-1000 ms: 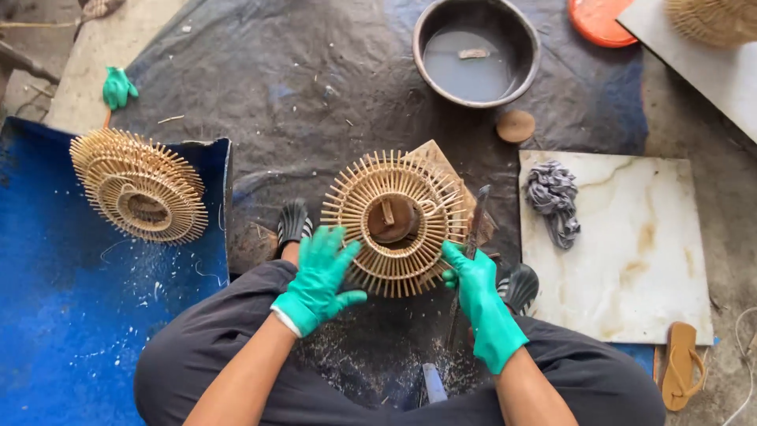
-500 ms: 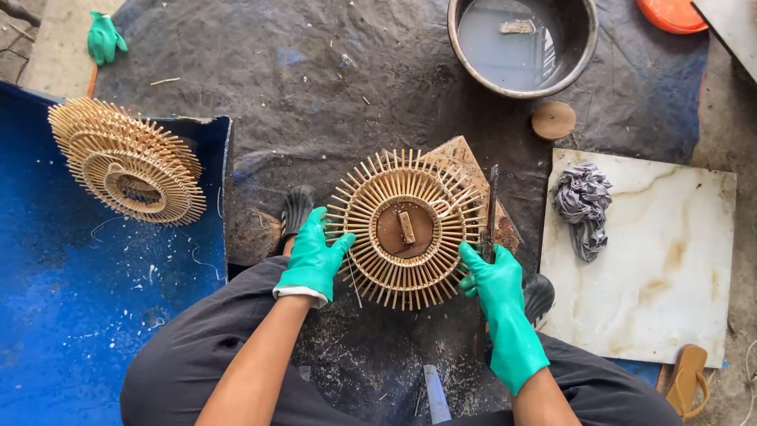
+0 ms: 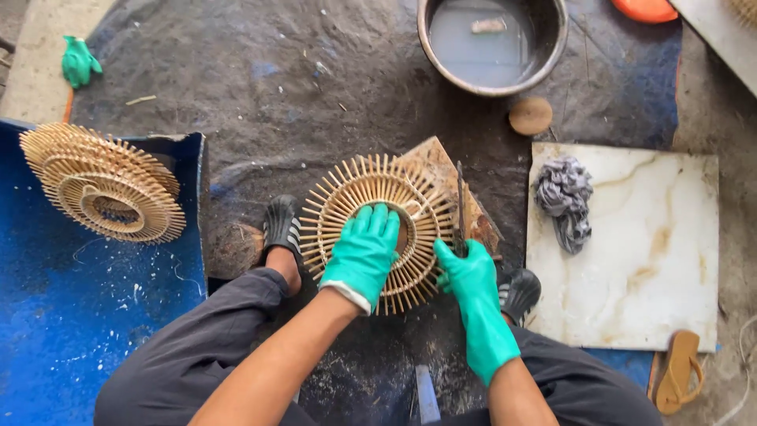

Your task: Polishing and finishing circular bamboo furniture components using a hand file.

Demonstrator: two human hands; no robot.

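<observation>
Centrally, on the dark tarp [image 3: 260,95], a round rattan frame [image 3: 378,229] with radiating sticks lies flat, resting partly on a wooden board [image 3: 445,177] that sticks out from under its far right side. Left hand [image 3: 364,251], in a green glove, lies palm down over the middle of the frame, fingers spread and pressing, not clenched round anything. Right hand [image 3: 467,272], also green-gloved, is closed round the handle of a dark blade [image 3: 460,207] that stands along the frame's right rim, tip pointing away from the person.

Black shoes: one [image 3: 281,225] just left of the frame, one [image 3: 520,290] just right of it, behind the right hand. Dark trousers fill the near edge.

Left edge: blue sheet [image 3: 71,315] speckled with white bits, carrying a stack of finished frames [image 3: 102,193] near its far corner. A spare green glove [image 3: 79,61] lies beyond it on the bare floor.

Far edge of the tarp: metal basin [image 3: 552,55] with grey water, something pale floating in it. A small wooden disc [image 3: 530,115] lies just near side of the basin.

Right: pale marble slab [image 3: 631,284], a crumpled grey rag [image 3: 564,201] on its far left corner. A tan sandal [image 3: 676,369] touches the slab's near right corner.
</observation>
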